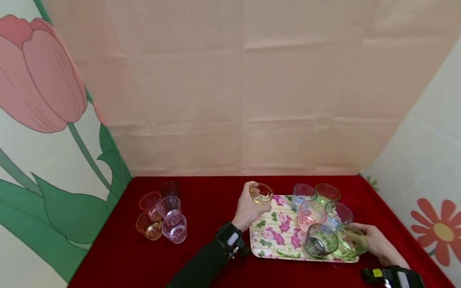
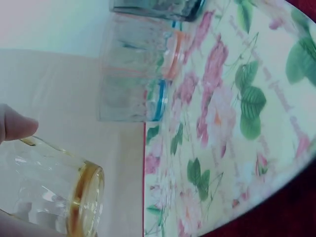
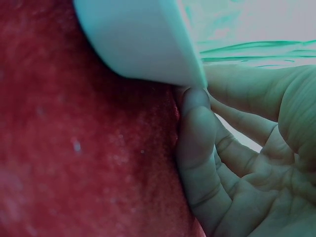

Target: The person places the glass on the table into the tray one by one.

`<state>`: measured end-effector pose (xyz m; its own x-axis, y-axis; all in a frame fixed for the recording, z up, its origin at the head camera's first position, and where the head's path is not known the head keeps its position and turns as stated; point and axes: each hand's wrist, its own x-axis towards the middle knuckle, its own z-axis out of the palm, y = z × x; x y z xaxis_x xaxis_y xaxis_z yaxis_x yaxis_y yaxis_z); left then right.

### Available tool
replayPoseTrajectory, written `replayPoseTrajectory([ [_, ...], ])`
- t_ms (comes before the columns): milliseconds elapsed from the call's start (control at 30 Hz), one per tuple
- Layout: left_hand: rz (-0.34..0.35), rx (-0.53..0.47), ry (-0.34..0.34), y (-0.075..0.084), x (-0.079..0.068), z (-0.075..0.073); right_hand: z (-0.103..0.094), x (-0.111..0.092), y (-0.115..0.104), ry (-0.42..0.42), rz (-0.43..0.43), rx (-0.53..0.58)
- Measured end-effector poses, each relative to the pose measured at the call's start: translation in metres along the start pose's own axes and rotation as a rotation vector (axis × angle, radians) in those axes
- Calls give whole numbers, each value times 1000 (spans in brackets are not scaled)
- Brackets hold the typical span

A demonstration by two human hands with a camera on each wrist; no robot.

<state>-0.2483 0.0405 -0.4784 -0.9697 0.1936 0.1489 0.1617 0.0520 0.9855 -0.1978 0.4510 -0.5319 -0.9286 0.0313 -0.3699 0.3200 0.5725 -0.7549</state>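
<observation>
My left hand (image 1: pixel 248 208) holds an amber-tinted drinking glass (image 1: pixel 262 194), raised at the back left corner of the floral tray (image 1: pixel 266 230). In the left wrist view the amber glass (image 2: pixel 44 190) is tilted, with thumb and fingers around its side and its thick amber base apart from the tray (image 2: pixel 222 148). At the tray's right side, my right hand (image 1: pixel 378 242) pinches the edge beside a green glass (image 1: pixel 351 240). Close up, the right hand's fingers (image 3: pixel 197 143) meet the pale tray edge (image 3: pixel 148 44), low over the red cloth.
On the tray's right half stand several tinted glasses, among them a grey glass (image 1: pixel 320 240), a pink glass (image 1: pixel 311 216) and a blue glass (image 1: pixel 302 196). Several more, including a purple glass (image 1: pixel 174 228), cluster at the left on the red cloth (image 1: pixel 209 216). Walls enclose the back and sides.
</observation>
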Motion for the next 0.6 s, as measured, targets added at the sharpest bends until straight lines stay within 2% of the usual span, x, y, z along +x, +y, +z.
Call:
replayPoseTrajectory([
  [233, 26, -78, -68, -7, 14, 4, -1, 1, -2, 8, 0, -9],
  [333, 16, -84, -79, -7, 19, 5, 0, 0, -3, 4, -12, -10],
  [600, -76, -21, -13, -1, 27, 18, 1, 0, -3, 15, 15, -23],
])
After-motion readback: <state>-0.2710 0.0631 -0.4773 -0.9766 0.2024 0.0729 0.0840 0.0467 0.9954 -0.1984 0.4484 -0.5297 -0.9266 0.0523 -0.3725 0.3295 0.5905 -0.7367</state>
